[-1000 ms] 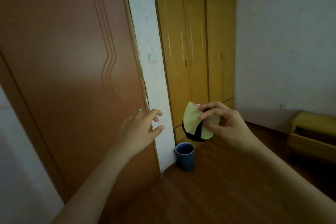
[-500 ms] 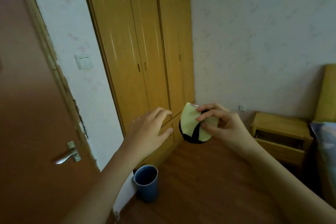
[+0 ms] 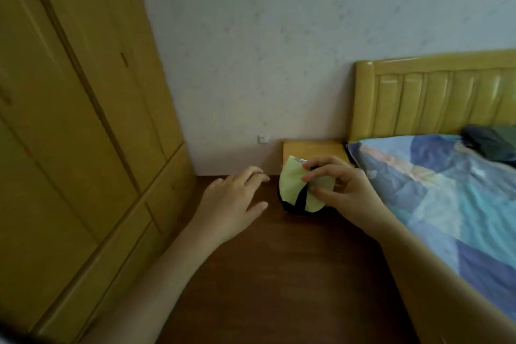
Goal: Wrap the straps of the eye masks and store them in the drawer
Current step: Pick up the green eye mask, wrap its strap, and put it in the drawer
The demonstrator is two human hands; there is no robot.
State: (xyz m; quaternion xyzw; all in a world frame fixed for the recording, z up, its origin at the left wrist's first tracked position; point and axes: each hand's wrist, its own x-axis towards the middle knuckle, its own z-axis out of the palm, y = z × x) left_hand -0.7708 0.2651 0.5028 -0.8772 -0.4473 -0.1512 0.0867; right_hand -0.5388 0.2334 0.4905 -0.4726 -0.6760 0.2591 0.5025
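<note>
A folded pale yellow eye mask point(image 3: 293, 186) with a black strap wound across it is pinched between the thumb and fingers of my right hand point(image 3: 346, 193), held at mid-height above the floor. My left hand point(image 3: 233, 201) hovers just to the left of the mask with its fingers spread and nothing in it. Behind the mask stands a yellow wooden bedside cabinet point(image 3: 312, 148); the mask and my right hand hide its front, so its drawer is not visible.
A tall yellow wardrobe point(image 3: 69, 120) fills the left side. A bed with a blue patterned quilt point(image 3: 446, 204) and a yellow headboard point(image 3: 435, 95) takes up the right. Dark wooden floor point(image 3: 279, 274) runs between them toward the wall.
The view has swung to the right, from the door and wardrobe to the bedside cabinet and bed. Both hands keep the same pose, the right one still holding the mask.
</note>
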